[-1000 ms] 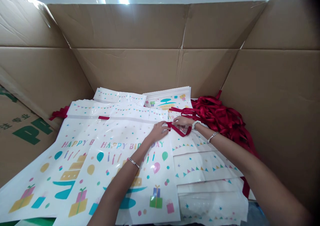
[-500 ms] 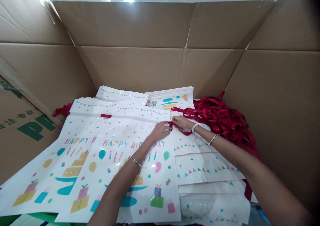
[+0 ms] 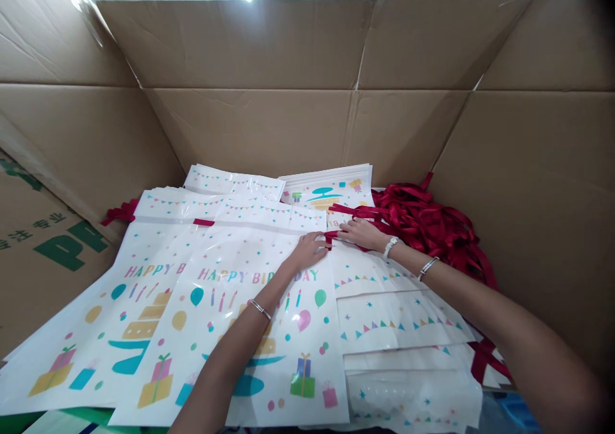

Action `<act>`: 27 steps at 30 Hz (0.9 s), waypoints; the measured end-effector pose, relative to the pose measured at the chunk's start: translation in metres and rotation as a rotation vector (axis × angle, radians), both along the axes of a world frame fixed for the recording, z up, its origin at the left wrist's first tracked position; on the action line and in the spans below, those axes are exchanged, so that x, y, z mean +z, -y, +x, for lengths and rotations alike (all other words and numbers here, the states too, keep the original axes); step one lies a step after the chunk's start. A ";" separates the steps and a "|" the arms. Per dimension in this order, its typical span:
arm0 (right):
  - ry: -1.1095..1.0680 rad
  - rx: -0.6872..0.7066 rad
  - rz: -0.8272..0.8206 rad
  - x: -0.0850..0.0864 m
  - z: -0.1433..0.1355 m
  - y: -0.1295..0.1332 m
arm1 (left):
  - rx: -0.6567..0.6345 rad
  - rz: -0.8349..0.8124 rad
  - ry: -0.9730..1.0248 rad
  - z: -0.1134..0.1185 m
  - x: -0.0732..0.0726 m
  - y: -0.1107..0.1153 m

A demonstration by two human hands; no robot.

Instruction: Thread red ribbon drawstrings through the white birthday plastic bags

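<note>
White printed sheets with "HAPPY BIRTHDAY" (image 3: 307, 319) lie overlapping in front of me. My left hand (image 3: 311, 251) presses on the upper right edge of the top sheet, its fingertips at a short piece of red ribbon (image 3: 328, 242). To the right, my right hand (image 3: 361, 233) has its fingers closed around red ribbon, just above a second stack of sheets (image 3: 384, 319) whose edges show bunting. Behind that hand is a large tangled heap of red ribbon (image 3: 432, 219). What lies under my right fingers is partly hidden.
Tall cardboard walls (image 3: 250, 123) rise at the back and on both sides. More printed sheets (image 3: 235, 181) stand at the rear. A red ribbon bunch (image 3: 120, 211) sits at the left edge. Something blue (image 3: 521, 411) shows at the bottom right.
My right hand has moved right, away from my left hand, toward the ribbon heap. The ribbon loop below it no longer shows. My left hand stays where it was.
</note>
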State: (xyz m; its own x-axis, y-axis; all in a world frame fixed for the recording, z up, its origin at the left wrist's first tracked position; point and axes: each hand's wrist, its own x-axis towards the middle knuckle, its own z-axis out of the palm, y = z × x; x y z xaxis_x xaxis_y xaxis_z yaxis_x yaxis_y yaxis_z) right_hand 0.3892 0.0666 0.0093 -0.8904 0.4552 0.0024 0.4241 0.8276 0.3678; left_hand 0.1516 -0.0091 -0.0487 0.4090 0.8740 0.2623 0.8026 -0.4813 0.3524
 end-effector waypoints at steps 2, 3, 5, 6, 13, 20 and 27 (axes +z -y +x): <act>-0.026 -0.018 0.004 -0.003 0.009 0.004 | 0.000 -0.001 0.005 0.000 0.000 -0.001; -0.041 -0.049 -0.011 -0.004 0.013 0.007 | 0.000 -0.002 0.006 0.000 -0.001 -0.001; -0.092 -0.141 -0.066 -0.007 0.016 0.013 | 0.000 -0.005 0.003 0.000 0.000 -0.001; -0.143 -0.201 -0.096 -0.008 0.016 0.015 | 0.000 -0.006 0.001 0.000 0.000 -0.001; -0.587 -0.547 -0.561 -0.019 -0.008 0.004 | 0.001 -0.004 -0.011 0.000 0.001 0.000; -0.509 -0.454 -0.620 -0.027 -0.018 -0.013 | -0.004 0.017 0.010 0.000 -0.001 0.001; -0.432 -0.371 -0.479 -0.024 -0.039 -0.017 | -0.002 0.049 0.021 0.000 -0.003 0.000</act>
State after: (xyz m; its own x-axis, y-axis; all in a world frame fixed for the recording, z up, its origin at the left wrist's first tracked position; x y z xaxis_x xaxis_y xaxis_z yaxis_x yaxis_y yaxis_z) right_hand 0.3497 0.0834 -0.0147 -0.6429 0.7647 0.0437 0.7317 0.6300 -0.2604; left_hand 0.1513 -0.0087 -0.0519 0.4047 0.8589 0.3138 0.7942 -0.5003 0.3450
